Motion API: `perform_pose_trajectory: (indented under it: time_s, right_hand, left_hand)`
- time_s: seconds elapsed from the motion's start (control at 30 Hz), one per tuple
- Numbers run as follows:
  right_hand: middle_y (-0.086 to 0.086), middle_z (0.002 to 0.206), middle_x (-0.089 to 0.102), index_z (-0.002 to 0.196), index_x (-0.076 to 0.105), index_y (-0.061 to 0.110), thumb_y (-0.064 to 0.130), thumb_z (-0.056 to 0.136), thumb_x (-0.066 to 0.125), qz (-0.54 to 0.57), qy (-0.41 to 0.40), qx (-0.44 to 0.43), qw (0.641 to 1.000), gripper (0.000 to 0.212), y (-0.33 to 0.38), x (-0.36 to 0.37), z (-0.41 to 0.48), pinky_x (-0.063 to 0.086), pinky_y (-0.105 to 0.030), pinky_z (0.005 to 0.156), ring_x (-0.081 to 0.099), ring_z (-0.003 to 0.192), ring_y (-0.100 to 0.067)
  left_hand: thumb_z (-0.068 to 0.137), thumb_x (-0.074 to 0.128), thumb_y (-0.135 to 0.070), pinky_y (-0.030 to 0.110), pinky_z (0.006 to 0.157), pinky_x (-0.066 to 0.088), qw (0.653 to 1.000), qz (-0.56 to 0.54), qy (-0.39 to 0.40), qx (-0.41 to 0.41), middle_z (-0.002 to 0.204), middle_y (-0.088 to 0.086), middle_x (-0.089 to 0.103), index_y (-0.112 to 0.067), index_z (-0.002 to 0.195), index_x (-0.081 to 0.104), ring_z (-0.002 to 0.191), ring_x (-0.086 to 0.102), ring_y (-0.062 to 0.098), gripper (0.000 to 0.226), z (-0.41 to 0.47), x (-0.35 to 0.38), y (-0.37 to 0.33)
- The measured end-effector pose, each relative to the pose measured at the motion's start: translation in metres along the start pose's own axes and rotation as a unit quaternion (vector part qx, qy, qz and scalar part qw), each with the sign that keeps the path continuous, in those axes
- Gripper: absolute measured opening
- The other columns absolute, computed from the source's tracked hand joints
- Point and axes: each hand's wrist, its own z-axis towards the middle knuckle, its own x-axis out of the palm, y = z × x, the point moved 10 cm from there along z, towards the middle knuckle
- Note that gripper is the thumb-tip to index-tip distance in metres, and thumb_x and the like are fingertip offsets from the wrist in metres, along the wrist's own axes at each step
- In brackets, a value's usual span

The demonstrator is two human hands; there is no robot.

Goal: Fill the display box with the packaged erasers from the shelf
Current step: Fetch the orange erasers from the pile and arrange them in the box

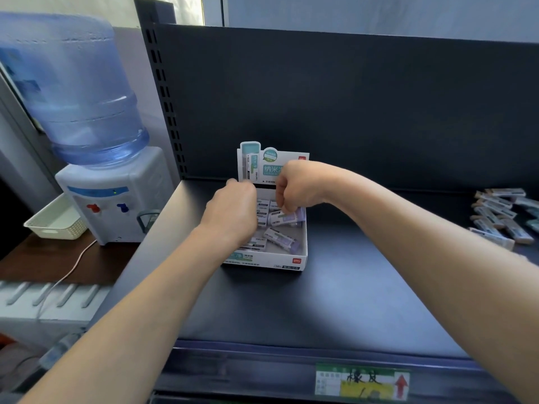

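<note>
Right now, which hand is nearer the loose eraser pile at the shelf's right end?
Right. The right hand is over the display box, well left of the eraser pile; the left hand is over the box's left side, farther away.

One wide-angle view, worn on my head, looks forward and down along both forearms to where my left hand (233, 208) and right hand (294, 188) meet over the display box (271, 262) just above the picture's middle. Beyond my hands the back panel (350, 97) fills the upper half; nearer than them the shelf (350, 287) runs down to its price label (361, 381). Well right of my right hand loose erasers (495, 217) reach the frame edge; left of my left hand stands a water dispenser (110, 196) – close, lens-bent
</note>
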Motion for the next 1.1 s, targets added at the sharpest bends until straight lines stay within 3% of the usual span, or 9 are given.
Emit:
perform_pose_trajectory:
  time_s: [0.13, 0.27, 0.37, 0.47, 0.57, 0.73, 0.83, 0.93, 1.1]
  right_hand:
    - [-0.007, 0.098, 0.074, 0.099, 0.072, 0.005, 0.005, 0.081, 0.063, 0.005, 0.008, 0.005, 1.0, 0.02, -0.002, 0.002, 0.0, 0.048, -0.023, 0.065, 0.06, 0.075, -0.012]
    - [-0.006, 0.099, 0.073, 0.1, 0.072, 0.006, 0.005, 0.081, 0.064, 0.0, 0.01, 0.004, 1.0, 0.02, 0.0, 0.002, -0.001, 0.051, -0.026, 0.073, 0.064, 0.085, -0.016]
    - [-0.007, 0.101, 0.072, 0.102, 0.071, 0.005, 0.005, 0.08, 0.066, -0.005, 0.005, 0.002, 1.0, 0.022, 0.003, 0.002, -0.002, 0.052, -0.029, 0.078, 0.066, 0.096, -0.021]
    - [-0.008, 0.101, 0.072, 0.103, 0.07, 0.005, 0.005, 0.08, 0.066, -0.009, -0.002, 0.008, 1.0, 0.023, 0.002, 0.001, 0.0, 0.053, -0.029, 0.078, 0.067, 0.095, -0.021]
    - [-0.009, 0.098, 0.074, 0.101, 0.07, 0.004, 0.004, 0.08, 0.065, -0.008, 0.001, 0.014, 1.0, 0.021, 0.0, 0.004, 0.001, 0.054, -0.027, 0.073, 0.067, 0.085, -0.019]
    - [-0.011, 0.106, 0.07, 0.106, 0.068, 0.003, 0.006, 0.081, 0.067, -0.04, -0.003, -0.006, 0.999, 0.026, 0.007, 0.006, -0.002, 0.049, -0.028, 0.074, 0.064, 0.094, -0.024]
    - [-0.01, 0.104, 0.07, 0.106, 0.07, 0.004, 0.007, 0.082, 0.066, -0.062, 0.004, -0.018, 0.998, 0.024, 0.011, 0.007, -0.005, 0.05, -0.029, 0.074, 0.06, 0.089, -0.021]
    - [-0.002, 0.089, 0.065, 0.102, 0.073, 0.008, 0.006, 0.081, 0.068, -0.064, 0.016, -0.027, 0.997, 0.021, 0.013, 0.009, -0.007, 0.043, -0.021, 0.057, 0.056, 0.082, -0.016]
    - [-0.002, 0.087, 0.062, 0.1, 0.073, 0.01, 0.002, 0.08, 0.067, -0.059, 0.016, -0.027, 0.998, 0.023, 0.012, 0.013, -0.004, 0.038, -0.017, 0.053, 0.055, 0.08, -0.018]
  left_hand:
    - [0.083, 0.064, -0.009, 0.038, 0.069, 0.038, 1.0, 0.028, -0.006, -0.007, 0.111, 0.015, 0.051, -0.003, 0.117, 0.047, 0.1, 0.057, 0.039, 0.039, -0.002, 0.0, 0.001]
    - [0.083, 0.061, -0.009, 0.034, 0.075, 0.038, 0.998, 0.05, -0.022, 0.041, 0.111, 0.013, 0.057, -0.006, 0.111, 0.054, 0.104, 0.05, 0.033, 0.03, -0.001, -0.006, -0.008]
    - [0.077, 0.061, -0.002, 0.038, 0.089, 0.044, 0.995, -0.054, 0.028, 0.075, 0.104, 0.005, 0.061, -0.014, 0.105, 0.056, 0.104, 0.05, 0.028, 0.03, -0.001, 0.003, -0.011]
    - [0.072, 0.063, 0.001, 0.037, 0.088, 0.049, 0.985, -0.142, 0.066, 0.073, 0.093, -0.005, 0.061, -0.022, 0.096, 0.054, 0.095, 0.058, 0.023, 0.035, -0.002, 0.006, -0.009]
    - [0.07, 0.061, 0.004, 0.033, 0.087, 0.05, 0.977, -0.157, 0.119, 0.087, 0.089, -0.011, 0.063, -0.025, 0.097, 0.052, 0.093, 0.06, 0.016, 0.04, -0.006, 0.008, -0.009]
    - [0.069, 0.058, 0.007, 0.039, 0.098, 0.041, 0.977, -0.119, 0.138, 0.112, 0.092, -0.013, 0.064, -0.027, 0.095, 0.055, 0.099, 0.057, 0.013, 0.043, -0.011, 0.005, -0.013]
    - [0.071, 0.06, 0.003, 0.034, 0.095, 0.044, 0.975, -0.125, 0.141, 0.117, 0.096, -0.01, 0.067, -0.026, 0.092, 0.065, 0.096, 0.058, 0.012, 0.036, -0.011, 0.005, -0.014]
    - [0.074, 0.064, -0.005, 0.026, 0.079, 0.048, 0.976, -0.144, 0.127, 0.103, 0.094, -0.005, 0.068, -0.035, 0.076, 0.062, 0.089, 0.059, 0.016, 0.029, -0.008, 0.006, -0.007]
    - [0.077, 0.071, -0.022, 0.033, 0.091, 0.038, 0.978, -0.128, 0.119, 0.111, 0.093, -0.007, 0.061, -0.031, 0.088, 0.069, 0.093, 0.052, 0.018, 0.015, -0.015, 0.009, -0.012]
